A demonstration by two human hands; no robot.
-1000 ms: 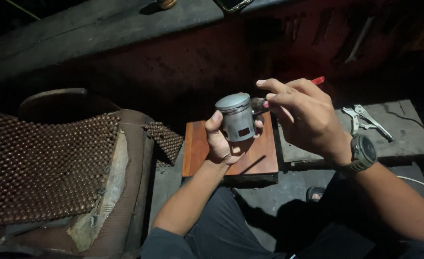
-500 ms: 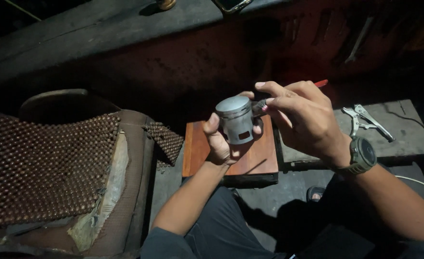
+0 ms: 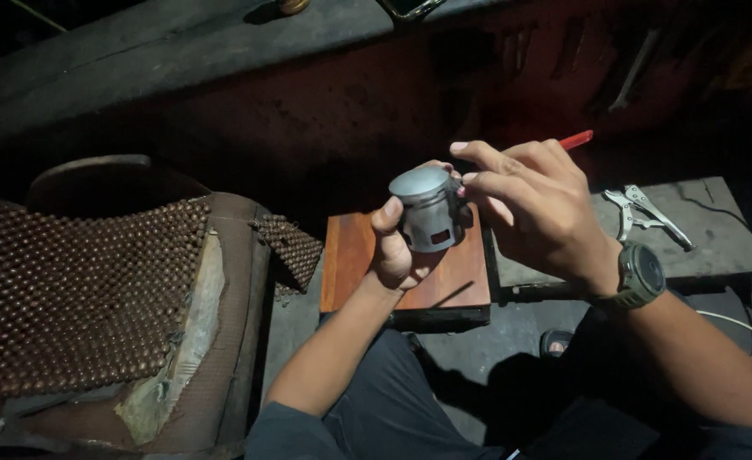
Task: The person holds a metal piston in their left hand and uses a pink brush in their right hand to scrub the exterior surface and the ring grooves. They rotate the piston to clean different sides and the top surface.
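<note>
**Hands hold a grey metal cup and a red-handled tool**

There are no boxes, labels or signs to see here.

The left hand (image 3: 396,252) grips a grey metal piston (image 3: 430,208), shaped like a small cup turned upside down. It is up in the air, above a brown wooden block (image 3: 355,273).

The right hand (image 3: 536,207) pinches a thin tool with a red handle (image 3: 577,140). Its tip touches the right side of the piston.

Silver pliers (image 3: 644,213) lie far right on a grey slab (image 3: 721,234). A beaded seat mat (image 3: 78,290) is on the left.

Since a moment ago, the piston has turned a little, and the red handle sticks out farther right.
</note>
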